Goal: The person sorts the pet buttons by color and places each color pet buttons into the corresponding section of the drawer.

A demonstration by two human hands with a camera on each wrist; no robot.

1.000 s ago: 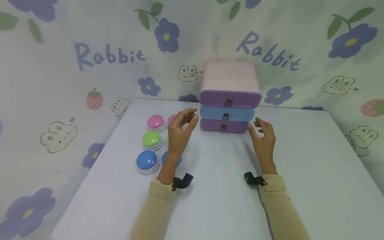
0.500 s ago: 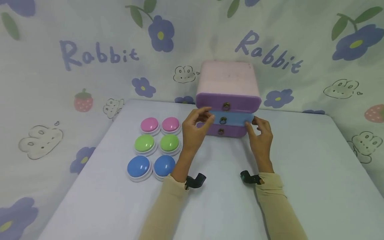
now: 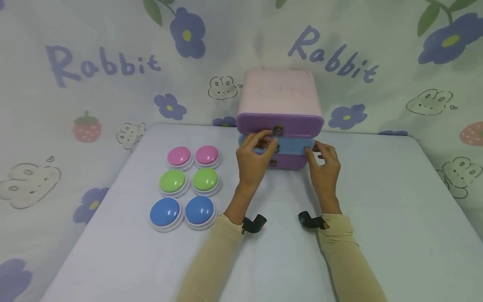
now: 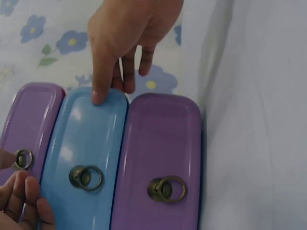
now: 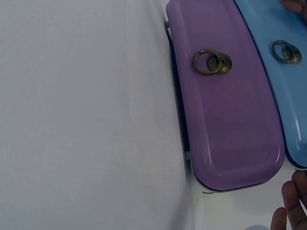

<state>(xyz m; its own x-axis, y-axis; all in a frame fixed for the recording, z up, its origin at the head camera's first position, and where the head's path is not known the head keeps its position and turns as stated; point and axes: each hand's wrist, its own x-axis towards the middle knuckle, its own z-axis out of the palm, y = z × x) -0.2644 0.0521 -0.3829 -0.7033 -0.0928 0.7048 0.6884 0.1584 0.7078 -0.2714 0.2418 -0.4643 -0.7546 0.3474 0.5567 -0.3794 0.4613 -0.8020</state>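
Observation:
A small pink drawer cabinet [image 3: 281, 92] stands at the back of the table. Its top drawer [image 3: 302, 126] is purple, its middle drawer [image 3: 294, 146] blue and its bottom drawer [image 3: 288, 162] purple, each with a brass ring pull. My left hand [image 3: 253, 163] is in front of the top and middle drawers, its index finger beside the top ring pull [image 4: 23, 159]; contact is unclear. At the cabinet's right side, my right hand [image 3: 324, 167] holds the edge, thumb on the blue drawer front [image 4: 86, 139] and fingers beside it.
Left of the cabinet, several domed buttons stand in pairs on white bases: a pink button [image 3: 206, 154], a green button [image 3: 205, 179] and a blue button [image 3: 199, 209] form the nearer column. A printed cloth [image 3: 222, 50] hangs behind the white table [image 3: 377, 201].
My left hand has moved right, from beside the cabinet to the front of its drawers. The right hand has gone from the cabinet's lower right corner up to the blue drawer's edge.

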